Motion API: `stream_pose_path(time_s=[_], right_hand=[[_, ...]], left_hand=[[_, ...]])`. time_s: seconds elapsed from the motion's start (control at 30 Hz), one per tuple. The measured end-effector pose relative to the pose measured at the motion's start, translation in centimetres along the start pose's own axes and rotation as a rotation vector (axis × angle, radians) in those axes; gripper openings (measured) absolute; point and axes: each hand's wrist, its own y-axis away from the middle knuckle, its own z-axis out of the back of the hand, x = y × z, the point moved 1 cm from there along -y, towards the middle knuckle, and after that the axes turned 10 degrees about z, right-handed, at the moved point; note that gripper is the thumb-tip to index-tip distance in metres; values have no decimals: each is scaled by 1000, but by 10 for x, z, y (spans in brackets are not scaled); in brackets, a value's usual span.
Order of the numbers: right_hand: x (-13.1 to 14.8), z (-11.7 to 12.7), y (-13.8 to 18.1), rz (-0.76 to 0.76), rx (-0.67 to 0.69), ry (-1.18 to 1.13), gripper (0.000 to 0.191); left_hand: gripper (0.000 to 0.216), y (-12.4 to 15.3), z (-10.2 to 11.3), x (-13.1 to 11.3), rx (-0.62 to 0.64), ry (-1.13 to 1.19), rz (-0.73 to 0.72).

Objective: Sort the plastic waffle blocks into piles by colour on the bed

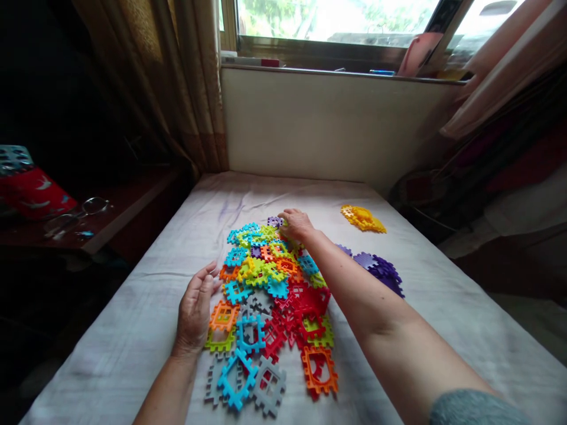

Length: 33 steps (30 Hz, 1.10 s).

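Observation:
A long heap of plastic interlocking tiles [252, 271] in blue, lime, orange, red, grey and purple spreads over the middle of the bed-like surface. Many are frames with window or round cutouts. My left hand [197, 307] rests at the heap's left side, its fingers loosely extended beside an orange tile [229, 272], holding nothing. At the far end, my right hand [296, 224] reaches over with bent fingers closed at the right edge of a purple window tile [274, 221]. Its fingertips are partly hidden.
Right of the heap lie a yellow tile pile [363, 219] and a purple tile pile [384, 273], the latter partly behind my right forearm. Glasses [95, 205] and a red patterned item [38, 189] sit on the dark side table [133, 200]. A wall and window stand beyond.

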Motion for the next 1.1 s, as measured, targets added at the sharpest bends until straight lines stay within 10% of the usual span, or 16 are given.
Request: stream_pose_path(time_s=[0.6, 1.1], right_hand=[[4, 5, 15, -142, -72, 59, 43], [-47, 11, 209, -435, -136, 146, 34]], left_hand=[[68, 1, -2, -3, 6, -13, 3], [61, -3, -4, -5, 24, -22, -70]])
